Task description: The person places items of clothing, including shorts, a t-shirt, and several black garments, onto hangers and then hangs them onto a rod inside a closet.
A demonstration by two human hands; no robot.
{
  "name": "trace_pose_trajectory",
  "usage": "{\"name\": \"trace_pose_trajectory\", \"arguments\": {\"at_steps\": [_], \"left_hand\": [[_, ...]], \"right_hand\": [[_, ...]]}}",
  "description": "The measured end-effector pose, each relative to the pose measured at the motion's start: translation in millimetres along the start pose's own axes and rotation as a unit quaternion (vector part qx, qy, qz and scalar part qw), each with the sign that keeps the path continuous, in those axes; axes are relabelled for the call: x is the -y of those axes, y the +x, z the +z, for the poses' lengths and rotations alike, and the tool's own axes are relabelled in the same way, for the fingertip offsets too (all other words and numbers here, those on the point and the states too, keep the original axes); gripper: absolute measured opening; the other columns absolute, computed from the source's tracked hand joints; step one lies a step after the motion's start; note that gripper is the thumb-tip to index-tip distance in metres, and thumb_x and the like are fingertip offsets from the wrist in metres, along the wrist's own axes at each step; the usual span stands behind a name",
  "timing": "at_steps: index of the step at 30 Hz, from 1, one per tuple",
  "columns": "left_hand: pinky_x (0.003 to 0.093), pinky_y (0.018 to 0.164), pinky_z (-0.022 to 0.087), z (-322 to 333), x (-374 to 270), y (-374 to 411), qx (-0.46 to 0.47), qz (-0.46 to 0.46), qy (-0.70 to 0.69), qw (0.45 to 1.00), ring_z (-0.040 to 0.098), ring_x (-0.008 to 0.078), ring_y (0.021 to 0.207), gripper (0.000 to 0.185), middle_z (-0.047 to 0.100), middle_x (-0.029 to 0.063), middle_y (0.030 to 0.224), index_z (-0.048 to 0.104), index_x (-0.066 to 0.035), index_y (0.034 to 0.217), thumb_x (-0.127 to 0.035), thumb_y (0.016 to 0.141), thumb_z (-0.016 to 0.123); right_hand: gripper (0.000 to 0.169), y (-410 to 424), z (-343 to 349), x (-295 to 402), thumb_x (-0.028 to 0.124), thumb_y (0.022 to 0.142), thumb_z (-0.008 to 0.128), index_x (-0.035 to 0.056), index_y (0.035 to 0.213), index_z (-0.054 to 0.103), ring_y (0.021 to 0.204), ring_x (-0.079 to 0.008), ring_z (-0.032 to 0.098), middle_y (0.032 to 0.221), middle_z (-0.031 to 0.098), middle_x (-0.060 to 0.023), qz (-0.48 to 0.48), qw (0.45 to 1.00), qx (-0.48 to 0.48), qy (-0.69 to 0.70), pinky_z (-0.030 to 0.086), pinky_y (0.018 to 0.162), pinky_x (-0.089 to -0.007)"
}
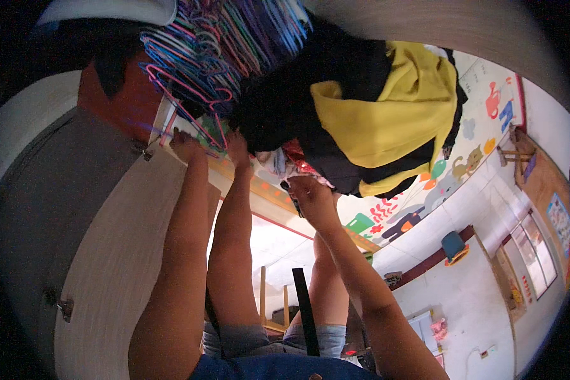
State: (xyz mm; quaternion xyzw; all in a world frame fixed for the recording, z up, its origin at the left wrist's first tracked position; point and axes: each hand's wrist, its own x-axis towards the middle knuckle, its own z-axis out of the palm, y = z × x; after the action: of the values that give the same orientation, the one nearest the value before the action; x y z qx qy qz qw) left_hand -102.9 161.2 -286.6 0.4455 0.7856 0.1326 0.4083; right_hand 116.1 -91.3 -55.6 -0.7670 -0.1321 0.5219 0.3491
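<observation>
My right hand (309, 195) grips a bundle of clothes from below, its fingers partly hidden by the cloth. The bundle holds a black and yellow garment (384, 128), a red sequined piece (298, 156) and some light patterned cloth (274, 161). My left hand (188, 145) is by the wardrobe's edge, just left of a pink hanger (190, 102). Shadow and blur hide whether its fingers hold anything. Above it a dense mass of coloured hangers (209, 52) fills the upper left.
A wooden wardrobe door (118, 247) with metal hinges (65, 308) stands close on my left. My bare foot (238, 147) is near the hangers. A panel with cartoon prints (437, 190) lies beyond the clothes. A wooden stool (275, 325) shows between my legs, and a barred window (534, 256) at far right.
</observation>
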Motion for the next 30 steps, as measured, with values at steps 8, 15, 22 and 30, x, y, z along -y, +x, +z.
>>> {"name": "trace_pose_trajectory", "arguments": {"at_steps": [8,15,22,30], "left_hand": [[0.0239,0.070,0.041,-49.5,-84.3,-291.9,0.336,-0.017,-0.264,0.904,0.052,0.0138,0.080,0.019,0.057,0.0052,0.088,0.057,-0.005,0.103,-0.010,0.091,0.043],[0.0332,0.075,0.050,16.2,-201.2,-377.0,0.626,0.267,0.183,0.709,0.064,0.0236,0.083,0.035,0.066,0.0132,0.094,0.064,-0.005,0.113,-0.004,0.080,0.055],[0.0464,0.096,0.037,158.5,-224.6,-352.9,0.156,0.584,0.278,0.747,0.049,0.0355,0.109,0.027,0.061,0.0130,0.107,0.062,-0.006,0.102,-0.011,0.076,0.062],[0.0549,0.089,0.036,64.3,-249.3,-496.2,0.272,0.679,0.190,0.655,0.052,0.0323,0.089,0.008,0.055,0.0105,0.079,0.060,-0.009,0.073,-0.015,0.067,0.062]], "right_hand": [[0.077,-48.4,-46.7,54.9,0.016,0.066,0.075,0.0075,0.134,0.039,0.116,-0.0370,0.047,0.125,0.048,-0.0188,-0.226,0.939,-0.032,-0.259,0.039,0.095,-0.0467],[0.030,-122.1,-107.5,-11.5,0.015,0.093,0.054,0.0031,0.120,0.051,0.071,-0.0113,0.053,0.085,0.061,-0.0059,0.013,0.979,-0.171,0.107,0.046,0.065,-0.0270],[0.027,-207.5,-170.5,-82.3,0.024,0.097,0.046,0.0005,0.099,0.057,0.057,-0.0065,0.040,0.067,0.045,0.0016,0.071,0.901,-0.386,0.183,0.034,0.052,-0.0223],[0.033,-270.8,-196.3,-61.0,0.028,0.097,0.047,-0.0024,0.099,0.060,0.064,-0.0110,0.051,0.067,0.056,-0.0031,0.124,0.914,-0.334,0.195,0.041,0.060,-0.0245]]}}
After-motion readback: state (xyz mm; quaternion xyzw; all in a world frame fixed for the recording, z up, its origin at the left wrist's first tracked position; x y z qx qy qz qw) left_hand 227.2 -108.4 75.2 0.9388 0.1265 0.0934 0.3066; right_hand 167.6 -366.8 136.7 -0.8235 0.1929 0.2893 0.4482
